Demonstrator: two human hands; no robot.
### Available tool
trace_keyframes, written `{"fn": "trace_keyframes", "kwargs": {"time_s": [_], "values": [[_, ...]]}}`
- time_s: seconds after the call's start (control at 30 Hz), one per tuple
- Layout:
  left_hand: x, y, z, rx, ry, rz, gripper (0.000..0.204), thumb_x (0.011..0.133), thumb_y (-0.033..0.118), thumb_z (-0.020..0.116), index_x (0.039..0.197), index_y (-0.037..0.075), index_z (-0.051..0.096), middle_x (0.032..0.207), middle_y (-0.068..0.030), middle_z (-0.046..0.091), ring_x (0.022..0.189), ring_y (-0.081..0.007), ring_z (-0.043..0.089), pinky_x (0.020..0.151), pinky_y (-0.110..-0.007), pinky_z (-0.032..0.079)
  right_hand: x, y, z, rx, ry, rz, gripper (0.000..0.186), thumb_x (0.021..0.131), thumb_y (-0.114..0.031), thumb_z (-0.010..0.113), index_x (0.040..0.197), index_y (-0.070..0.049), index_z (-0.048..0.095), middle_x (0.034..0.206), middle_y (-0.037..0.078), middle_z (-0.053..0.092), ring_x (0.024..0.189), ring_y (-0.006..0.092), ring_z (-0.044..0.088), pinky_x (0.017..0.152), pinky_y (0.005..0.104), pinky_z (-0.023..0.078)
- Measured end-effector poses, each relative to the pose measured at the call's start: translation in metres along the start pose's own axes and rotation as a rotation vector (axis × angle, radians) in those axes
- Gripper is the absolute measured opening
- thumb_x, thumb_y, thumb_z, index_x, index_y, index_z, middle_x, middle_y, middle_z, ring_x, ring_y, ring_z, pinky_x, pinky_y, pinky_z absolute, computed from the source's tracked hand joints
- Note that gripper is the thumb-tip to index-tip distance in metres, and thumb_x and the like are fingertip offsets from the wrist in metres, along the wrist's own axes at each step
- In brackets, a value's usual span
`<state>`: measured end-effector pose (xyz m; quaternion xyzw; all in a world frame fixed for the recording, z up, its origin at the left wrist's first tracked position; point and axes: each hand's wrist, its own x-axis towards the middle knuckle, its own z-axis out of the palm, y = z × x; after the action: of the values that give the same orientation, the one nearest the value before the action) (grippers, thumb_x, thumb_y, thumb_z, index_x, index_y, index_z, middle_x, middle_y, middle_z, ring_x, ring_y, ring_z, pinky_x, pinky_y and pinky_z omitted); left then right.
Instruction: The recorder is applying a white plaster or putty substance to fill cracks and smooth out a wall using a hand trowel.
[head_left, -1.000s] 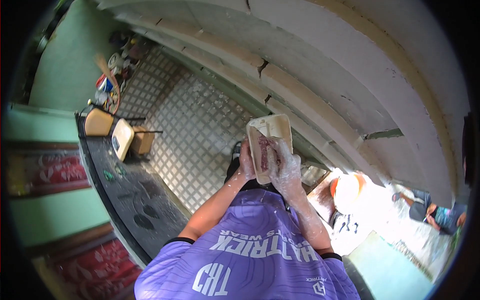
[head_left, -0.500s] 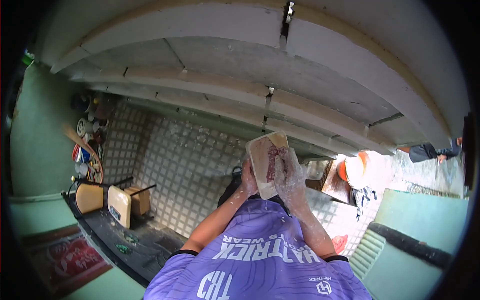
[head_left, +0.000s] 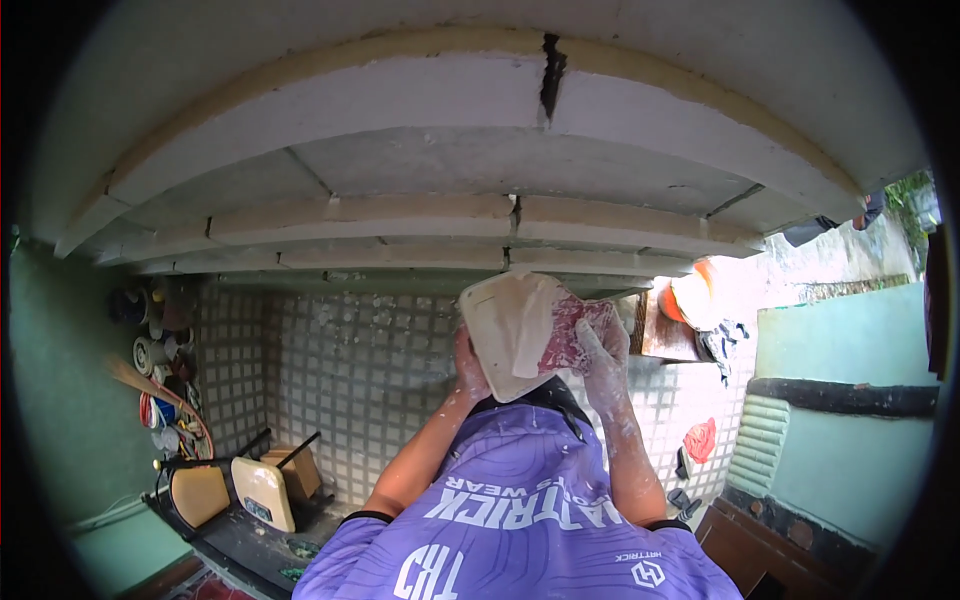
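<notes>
In front of my chest is a cream rectangular board (head_left: 481, 318) with rounded corners, a smear of pale wet paste (head_left: 524, 325) across it. My left hand (head_left: 470, 368) grips the board by its left edge, with most of the fingers hidden beneath. At the board's right side my right hand (head_left: 606, 372), coated in white paste, is closed on a flat reddish scraper (head_left: 572, 338). The scraper is streaked white and overlaps the board's right part. I cannot tell whether its edge touches the paste.
Beamed shelf-like ledges (head_left: 400, 215) with dark cracks cross overhead. At lower left stand a cream-seated chair (head_left: 265, 495) and a black table (head_left: 225, 540). Buckets and tools (head_left: 155, 370) line the left wall. An orange bucket (head_left: 675, 300) and red cloth (head_left: 700, 440) are on the right.
My right hand has moved right with the scraper, uncovering more paste on the board. The board has shifted slightly left. The whole view has tilted, showing the ledges lower.
</notes>
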<state>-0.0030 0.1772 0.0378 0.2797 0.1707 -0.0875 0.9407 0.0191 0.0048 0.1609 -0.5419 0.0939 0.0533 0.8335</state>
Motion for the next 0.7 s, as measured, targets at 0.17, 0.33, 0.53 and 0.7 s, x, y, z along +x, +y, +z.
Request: {"fn": "trace_keyframes", "kwargs": {"time_s": [0.17, 0.33, 0.53, 0.7], "values": [[0.001, 0.0, -0.047, -0.163, 0.062, -0.055, 0.066, 0.096, 0.058, 0.033, 0.14, 0.009, 0.043, 0.131, -0.0115, 0.055, 0.117, -0.029, 0.057, 0.101, -0.045, 0.047, 0.017, -0.016, -0.026, 0.277, 0.085, 0.021, 0.032, 0.097, -0.009, 0.053, 0.128, -0.002, 0.048, 0.119, 0.009, 0.061, 0.106, 0.0183, 0.063, 0.088, 0.0325, 0.055], [-0.011, 0.021, -0.052, -0.027, 0.115, 0.128, 0.065, 0.095, 0.057, 0.033, 0.14, 0.012, 0.043, 0.131, -0.0102, 0.055, 0.116, -0.0295, 0.058, 0.1, -0.046, 0.048, 0.04, -0.019, -0.049, 0.389, 0.058, -0.014, 0.035, 0.095, -0.008, 0.054, 0.129, -0.002, 0.047, 0.121, 0.01, 0.06, 0.108, 0.0189, 0.062, 0.092, 0.0353, 0.054], [-0.004, 0.032, -0.093, 0.028, 0.146, 0.202, 0.065, 0.095, 0.057, 0.032, 0.142, 0.013, 0.04, 0.134, -0.009, 0.053, 0.119, -0.0288, 0.055, 0.1, -0.046, 0.048, 0.058, -0.024, -0.045, 0.245, 0.095, -0.234, 0.037, 0.097, -0.007, 0.054, 0.132, -0.001, 0.047, 0.122, 0.009, 0.06, 0.105, 0.0147, 0.06, 0.089, 0.0303, 0.052], [-0.004, 0.064, -0.028, 0.092, -0.023, 0.101, 0.068, 0.094, 0.06, 0.032, 0.145, 0.015, 0.037, 0.136, -0.009, 0.051, 0.121, -0.0291, 0.054, 0.101, -0.046, 0.047, 0.058, -0.023, -0.046, 0.137, 0.309, -0.358, 0.037, 0.096, -0.008, 0.056, 0.131, 0.0, 0.047, 0.122, 0.009, 0.059, 0.1, 0.0132, 0.06, 0.081, 0.0273, 0.052]]}}
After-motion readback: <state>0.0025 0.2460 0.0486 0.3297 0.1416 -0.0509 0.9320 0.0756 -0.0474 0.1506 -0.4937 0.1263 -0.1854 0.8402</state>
